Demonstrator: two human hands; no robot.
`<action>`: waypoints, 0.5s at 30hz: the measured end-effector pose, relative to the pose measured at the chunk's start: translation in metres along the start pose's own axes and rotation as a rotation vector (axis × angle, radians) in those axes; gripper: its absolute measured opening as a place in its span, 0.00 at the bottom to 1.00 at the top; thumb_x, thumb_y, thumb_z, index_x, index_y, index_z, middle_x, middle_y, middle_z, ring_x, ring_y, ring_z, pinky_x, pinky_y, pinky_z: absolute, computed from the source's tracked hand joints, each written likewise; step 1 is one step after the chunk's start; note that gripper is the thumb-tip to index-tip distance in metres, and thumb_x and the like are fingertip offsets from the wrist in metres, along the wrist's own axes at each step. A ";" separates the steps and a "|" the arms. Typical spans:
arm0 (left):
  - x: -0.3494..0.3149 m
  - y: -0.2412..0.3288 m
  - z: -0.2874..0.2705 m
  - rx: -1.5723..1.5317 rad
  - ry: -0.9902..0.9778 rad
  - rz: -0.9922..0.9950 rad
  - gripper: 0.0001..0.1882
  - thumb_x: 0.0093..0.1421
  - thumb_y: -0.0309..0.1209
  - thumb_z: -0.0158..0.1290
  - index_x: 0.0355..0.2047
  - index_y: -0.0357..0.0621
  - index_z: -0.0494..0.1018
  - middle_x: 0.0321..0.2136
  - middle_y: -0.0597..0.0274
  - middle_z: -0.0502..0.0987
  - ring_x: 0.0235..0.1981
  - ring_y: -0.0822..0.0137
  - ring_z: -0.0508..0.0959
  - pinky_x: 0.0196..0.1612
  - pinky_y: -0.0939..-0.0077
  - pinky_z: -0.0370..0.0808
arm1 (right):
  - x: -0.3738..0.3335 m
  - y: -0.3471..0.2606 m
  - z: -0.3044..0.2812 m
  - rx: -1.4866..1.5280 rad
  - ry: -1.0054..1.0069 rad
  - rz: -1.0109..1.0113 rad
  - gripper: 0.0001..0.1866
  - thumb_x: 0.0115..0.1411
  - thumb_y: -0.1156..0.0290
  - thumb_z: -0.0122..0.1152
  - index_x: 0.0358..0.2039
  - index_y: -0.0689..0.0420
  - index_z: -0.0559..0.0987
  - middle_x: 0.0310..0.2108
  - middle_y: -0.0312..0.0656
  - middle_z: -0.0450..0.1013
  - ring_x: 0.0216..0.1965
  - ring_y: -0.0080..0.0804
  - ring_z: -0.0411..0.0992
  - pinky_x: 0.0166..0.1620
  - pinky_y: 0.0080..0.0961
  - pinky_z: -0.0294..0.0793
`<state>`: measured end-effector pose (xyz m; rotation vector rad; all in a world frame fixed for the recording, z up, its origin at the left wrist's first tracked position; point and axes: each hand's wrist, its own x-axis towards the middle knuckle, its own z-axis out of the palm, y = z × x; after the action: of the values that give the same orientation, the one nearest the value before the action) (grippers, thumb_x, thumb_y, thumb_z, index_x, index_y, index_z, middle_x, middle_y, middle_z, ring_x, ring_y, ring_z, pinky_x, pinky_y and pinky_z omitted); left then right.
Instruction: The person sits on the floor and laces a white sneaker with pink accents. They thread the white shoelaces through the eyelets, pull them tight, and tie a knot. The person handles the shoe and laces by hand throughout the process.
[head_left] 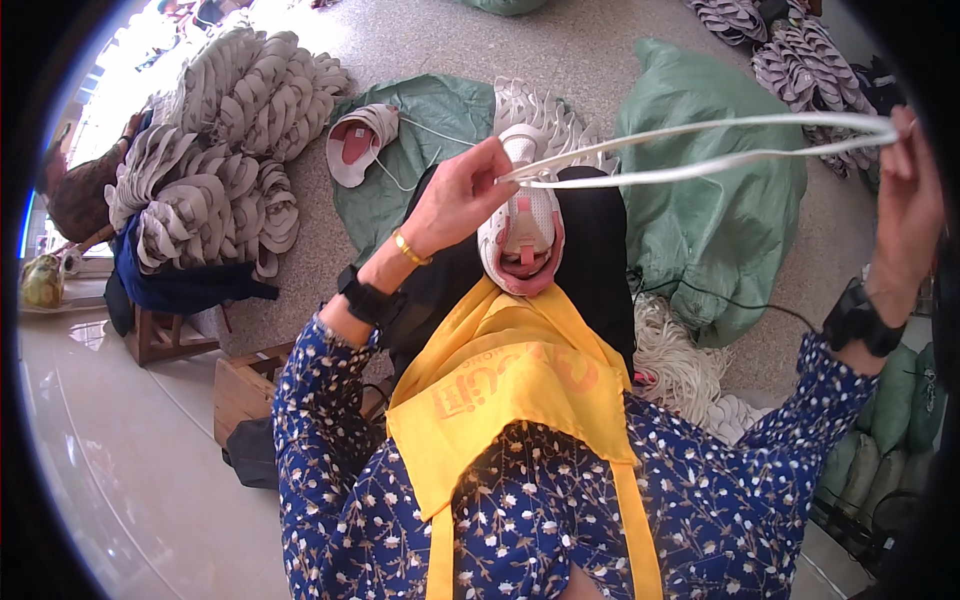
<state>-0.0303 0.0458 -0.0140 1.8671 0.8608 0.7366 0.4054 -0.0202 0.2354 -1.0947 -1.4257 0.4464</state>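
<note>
A white shoelace (720, 172) stretches in a long loop between my two hands. My left hand (465, 195) pinches one end of it just above the shoe. Far out to the right, my raised right hand (908, 185) holds the other end, fingers closed round it. On my lap rests a white and pink shoe (522, 235), its heel toward me and its toe pointing away. The near part of the lace crosses over the shoe's upper. How far the lace is threaded I cannot make out.
A second white shoe (360, 143) with a pink insole lies on a green sheet (430, 105), its lace trailing. Bundles of pale shoe parts (210, 195) pile up at left. A full green sack (705, 230) stands at right, with loose white laces (680, 350) beside it.
</note>
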 end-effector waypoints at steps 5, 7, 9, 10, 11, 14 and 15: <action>-0.024 -0.017 -0.008 -0.191 -0.065 -0.105 0.09 0.66 0.26 0.57 0.34 0.42 0.67 0.28 0.75 0.63 0.29 0.83 0.62 0.32 0.84 0.64 | -0.074 0.069 -0.004 -0.094 0.135 0.372 0.13 0.71 0.68 0.59 0.50 0.62 0.80 0.37 0.36 0.78 0.25 0.13 0.69 0.31 0.12 0.73; -0.039 -0.018 -0.016 -0.211 -0.008 -0.164 0.10 0.63 0.29 0.59 0.32 0.41 0.68 0.24 0.76 0.63 0.26 0.82 0.60 0.27 0.81 0.61 | -0.100 0.102 0.026 -0.226 -0.017 0.484 0.11 0.69 0.70 0.61 0.49 0.61 0.81 0.36 0.36 0.78 0.23 0.14 0.70 0.28 0.13 0.75; -0.051 -0.024 -0.034 -0.232 -0.082 -0.236 0.09 0.64 0.27 0.59 0.33 0.42 0.68 0.26 0.76 0.65 0.28 0.83 0.63 0.30 0.84 0.62 | -0.124 0.113 0.071 -0.318 -0.153 0.544 0.11 0.68 0.70 0.63 0.48 0.60 0.81 0.35 0.36 0.79 0.22 0.14 0.72 0.26 0.15 0.75; -0.055 -0.022 -0.044 -0.271 -0.130 -0.288 0.08 0.65 0.25 0.58 0.34 0.43 0.68 0.28 0.76 0.65 0.30 0.84 0.64 0.32 0.85 0.64 | -0.135 0.116 0.090 -0.288 -0.186 0.562 0.11 0.68 0.71 0.64 0.47 0.60 0.81 0.35 0.36 0.79 0.23 0.14 0.72 0.25 0.15 0.76; -0.058 -0.021 -0.053 -0.312 -0.178 -0.338 0.08 0.66 0.23 0.58 0.35 0.43 0.68 0.30 0.75 0.66 0.32 0.84 0.65 0.34 0.86 0.65 | -0.144 0.118 0.109 -0.216 -0.238 0.610 0.10 0.67 0.70 0.64 0.47 0.60 0.81 0.37 0.36 0.80 0.23 0.15 0.73 0.26 0.15 0.76; -0.073 -0.021 -0.081 -0.308 -0.215 -0.443 0.10 0.67 0.30 0.60 0.34 0.44 0.68 0.27 0.77 0.67 0.28 0.83 0.66 0.31 0.85 0.64 | -0.160 0.121 0.164 -0.154 -0.360 0.595 0.08 0.65 0.74 0.66 0.43 0.62 0.82 0.34 0.35 0.81 0.22 0.14 0.73 0.23 0.15 0.73; -0.078 -0.023 -0.091 -0.286 -0.232 -0.489 0.11 0.67 0.31 0.60 0.35 0.44 0.69 0.27 0.77 0.67 0.27 0.83 0.66 0.30 0.85 0.65 | -0.163 0.125 0.178 -0.154 -0.363 0.559 0.09 0.63 0.74 0.68 0.42 0.63 0.82 0.35 0.38 0.82 0.21 0.14 0.73 0.24 0.17 0.73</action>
<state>-0.1519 0.0350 -0.0087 1.3781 0.9545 0.3108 0.2575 -0.0336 0.0080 -1.6037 -1.4683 0.9860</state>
